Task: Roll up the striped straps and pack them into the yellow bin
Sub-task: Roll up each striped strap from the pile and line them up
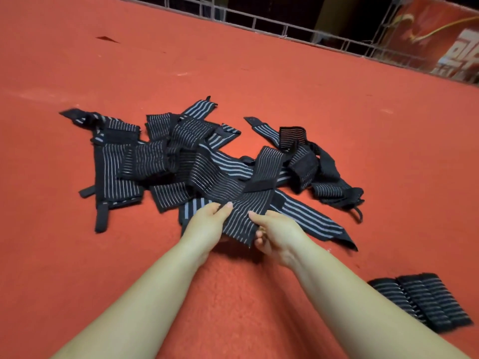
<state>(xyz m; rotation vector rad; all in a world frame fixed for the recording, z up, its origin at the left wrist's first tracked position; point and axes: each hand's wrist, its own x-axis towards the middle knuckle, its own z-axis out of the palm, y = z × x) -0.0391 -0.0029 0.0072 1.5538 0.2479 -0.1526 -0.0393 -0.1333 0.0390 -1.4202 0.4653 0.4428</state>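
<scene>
Nearest, three rolled straps (421,303) lie side by side on the red tabletop (233,294). Left hand (207,222) and right hand (274,234) each pinch the near end of one striped strap (239,220); rolling should start tight with edges square. Beyond, the loose pile (181,156) waits; no yellow bin shows.

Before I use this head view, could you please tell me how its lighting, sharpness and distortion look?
Head view: warm, dim light gives the red carpet a strong orange cast; the strap held by the left hand and the right hand is fairly sharp, with a soft shadow under the hands; the rolled straps and the railing near the edges look softer, and the railing slants and bows from the wide lens.
</scene>
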